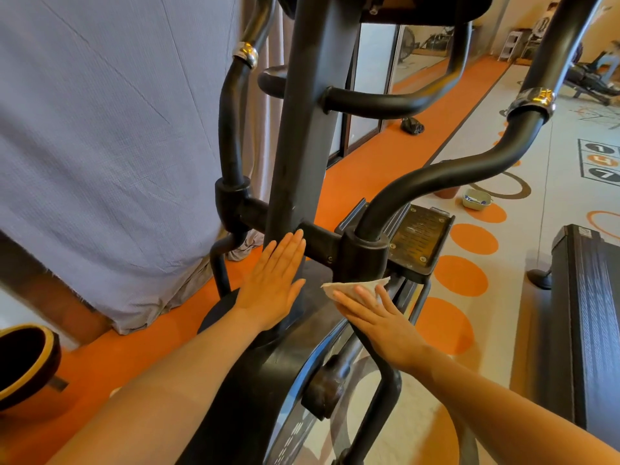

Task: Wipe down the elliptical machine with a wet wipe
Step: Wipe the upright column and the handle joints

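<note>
The black elliptical machine (303, 135) fills the middle of the view, its upright column rising to the top edge. My left hand (273, 283) lies flat with straight fingers against the base of the column. A white wet wipe (345, 286) is spread on the machine's dark body just right of the column, below the right arm's pivot. My right hand (375, 315) presses on the wipe with flat, spread fingers. The swing arms (446, 177) curve up on both sides, each with a chrome ring.
A grey curtain (110, 135) hangs at the left over an orange floor strip (369, 162). A treadmill (583, 317) stands at the right. A small bowl (476, 198) and a cup sit on the patterned floor. A dark round pot (23, 364) is at the lower left.
</note>
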{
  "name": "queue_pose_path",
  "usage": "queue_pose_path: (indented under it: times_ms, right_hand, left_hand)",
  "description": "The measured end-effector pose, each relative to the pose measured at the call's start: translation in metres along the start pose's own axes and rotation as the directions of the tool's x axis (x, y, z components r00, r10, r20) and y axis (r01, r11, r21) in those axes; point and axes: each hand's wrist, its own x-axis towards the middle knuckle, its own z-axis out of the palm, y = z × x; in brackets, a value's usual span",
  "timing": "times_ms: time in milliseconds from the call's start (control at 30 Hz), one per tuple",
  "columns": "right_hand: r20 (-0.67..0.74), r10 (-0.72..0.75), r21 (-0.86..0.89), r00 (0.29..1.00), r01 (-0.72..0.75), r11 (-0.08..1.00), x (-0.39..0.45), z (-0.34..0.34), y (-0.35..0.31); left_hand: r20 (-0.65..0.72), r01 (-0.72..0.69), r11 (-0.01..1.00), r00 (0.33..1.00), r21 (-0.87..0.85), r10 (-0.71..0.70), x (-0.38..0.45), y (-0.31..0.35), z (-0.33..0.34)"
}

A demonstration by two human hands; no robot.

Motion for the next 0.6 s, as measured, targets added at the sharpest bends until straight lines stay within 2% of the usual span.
queue_pose_path:
  times_ms: [133, 233, 367, 600]
  right_hand:
    - [0.099, -0.066, 0.197, 0.993, 0.046, 0.979, -0.009, 0.000, -0.004]
    - [0.259, -0.027, 0.377, 0.965, -0.075, 0.923, -0.017, -0.013, -0.015]
    - [0.241, 0.091, 0.455, 0.966, -0.195, 0.869, -0.025, -0.020, -0.029]
    - [0.282, 0.191, 0.521, 0.940, -0.317, 0.792, -0.042, -0.024, -0.039]
  left_hand:
    - [0.021, -0.035, 0.999, 0.999, -0.026, 0.036, -0.011, 0.005, -0.004]
    - [0.045, -0.052, 0.996, 0.997, -0.070, 0.056, -0.017, 0.011, -0.007]
    - [0.068, -0.068, 0.992, 0.995, -0.109, 0.076, -0.030, 0.021, -0.008]
    - [0.113, -0.108, 0.991, 0.987, -0.082, 0.117, -0.058, 0.047, -0.003]
